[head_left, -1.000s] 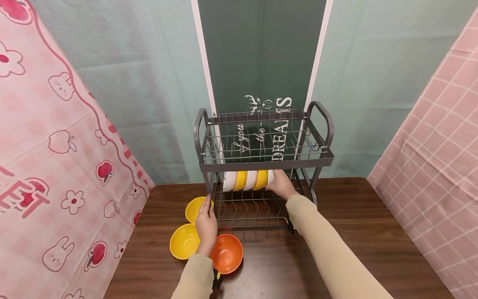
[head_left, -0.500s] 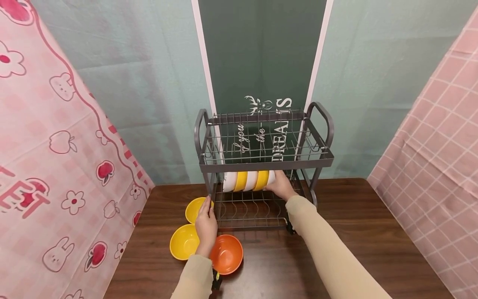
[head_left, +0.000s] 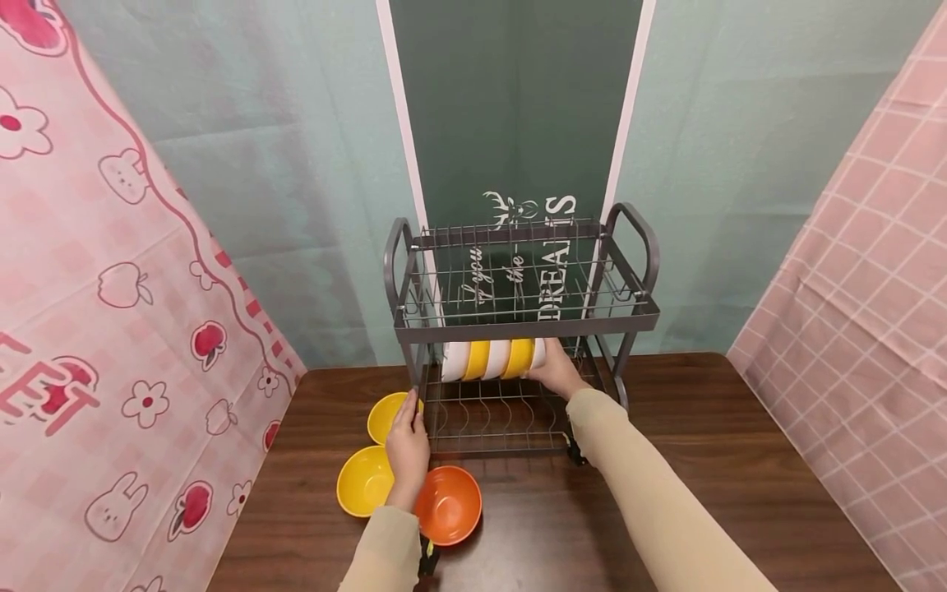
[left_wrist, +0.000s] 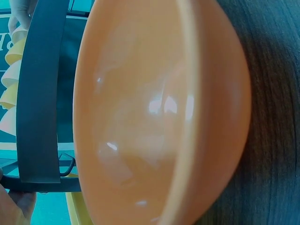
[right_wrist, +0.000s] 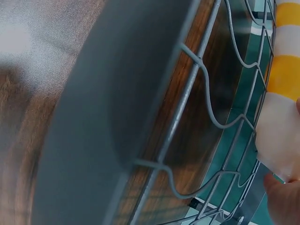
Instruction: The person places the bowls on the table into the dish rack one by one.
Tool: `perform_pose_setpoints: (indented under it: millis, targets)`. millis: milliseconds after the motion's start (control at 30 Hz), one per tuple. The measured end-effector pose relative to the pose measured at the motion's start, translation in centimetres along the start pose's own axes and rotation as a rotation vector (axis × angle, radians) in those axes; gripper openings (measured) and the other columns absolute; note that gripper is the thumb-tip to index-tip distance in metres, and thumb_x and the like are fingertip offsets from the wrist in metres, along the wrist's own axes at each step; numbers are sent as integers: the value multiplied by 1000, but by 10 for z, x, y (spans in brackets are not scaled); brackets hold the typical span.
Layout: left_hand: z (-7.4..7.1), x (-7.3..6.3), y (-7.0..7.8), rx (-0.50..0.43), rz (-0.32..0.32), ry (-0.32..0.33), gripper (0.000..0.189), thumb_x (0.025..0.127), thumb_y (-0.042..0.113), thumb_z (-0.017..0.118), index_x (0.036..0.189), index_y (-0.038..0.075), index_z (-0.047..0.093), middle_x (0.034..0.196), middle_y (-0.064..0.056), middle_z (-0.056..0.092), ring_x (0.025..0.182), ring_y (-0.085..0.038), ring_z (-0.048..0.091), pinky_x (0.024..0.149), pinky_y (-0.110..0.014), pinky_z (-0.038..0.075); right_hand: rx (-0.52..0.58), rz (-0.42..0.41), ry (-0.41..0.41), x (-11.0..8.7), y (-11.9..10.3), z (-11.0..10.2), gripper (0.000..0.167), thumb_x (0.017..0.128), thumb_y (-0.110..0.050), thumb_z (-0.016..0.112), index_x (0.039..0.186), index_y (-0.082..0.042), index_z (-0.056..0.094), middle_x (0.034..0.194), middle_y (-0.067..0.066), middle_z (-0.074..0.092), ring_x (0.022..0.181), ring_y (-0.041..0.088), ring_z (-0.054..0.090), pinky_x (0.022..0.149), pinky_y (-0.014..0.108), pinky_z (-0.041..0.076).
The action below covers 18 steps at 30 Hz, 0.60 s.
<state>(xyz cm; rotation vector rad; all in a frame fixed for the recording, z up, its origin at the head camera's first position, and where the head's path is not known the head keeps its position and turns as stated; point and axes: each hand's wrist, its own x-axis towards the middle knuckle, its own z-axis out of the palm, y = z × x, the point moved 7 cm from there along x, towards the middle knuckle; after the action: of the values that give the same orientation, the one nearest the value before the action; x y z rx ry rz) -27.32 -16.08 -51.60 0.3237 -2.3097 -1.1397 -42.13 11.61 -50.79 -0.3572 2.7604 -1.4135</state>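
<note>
A two-tier dark grey dish rack (head_left: 528,329) stands on the table. On its lower tier, white and yellow bowls (head_left: 477,360) stand on edge in a row, one behind another. My right hand (head_left: 558,372) holds the white bowl (right_wrist: 279,136) at the row's right end, with thumb and a finger at its rim in the right wrist view. My left hand (head_left: 408,448) grips the rack's front left post, fingers pointing up along it. An orange bowl (head_left: 448,506) lies right beside the left wrist and fills much of the left wrist view.
Two yellow bowls (head_left: 364,481) sit on the wooden table (head_left: 688,493) left of the rack, partly behind the left hand. The upper tier (head_left: 518,284) overhangs the row of bowls. Pink patterned cloth (head_left: 148,329) hangs at the left, pink checked cloth (head_left: 873,329) at the right.
The view shifts very slightly. Both hands, the bowls and the rack keep nearly the same places, and the right hand stays at the end white bowl.
</note>
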Motion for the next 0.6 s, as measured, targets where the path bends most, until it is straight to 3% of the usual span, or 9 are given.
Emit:
perform_pose_setpoints:
  millis: [100, 233, 467, 600]
  targets:
    - [0, 0, -1, 0, -5, -6, 43, 90, 7, 57, 132, 16, 52, 133, -4, 55, 124, -24, 51, 100, -41, 43, -25, -13, 4, 0, -2, 0, 93, 71, -5, 76, 144, -20, 20, 133, 12, 35, 111, 31, 46, 95, 48, 46]
    - [2, 2, 1, -1, 4, -10, 43, 90, 6, 57, 132, 16, 53, 133, -4, 55, 124, -23, 51, 101, -41, 43, -136, -41, 37, 2, -3, -6, 93, 71, -13, 79, 144, -18, 21, 133, 13, 38, 114, 31, 43, 98, 49, 42]
    - [-1, 0, 0, -15, 12, 7, 43, 88, 4, 60, 129, 14, 56, 130, -7, 57, 121, -25, 53, 99, -42, 44, -305, -9, 34, -3, -4, -12, 99, 71, -31, 78, 147, -16, 17, 148, 17, 27, 139, 39, 13, 112, 62, 11]
    - [-4, -1, 0, -14, 21, 12, 42, 88, 5, 59, 129, 13, 56, 130, -8, 57, 121, -26, 53, 99, -43, 44, -327, -42, 62, -7, -13, -17, 89, 76, -35, 73, 146, -13, 23, 150, 18, 26, 140, 41, 12, 112, 61, 8]
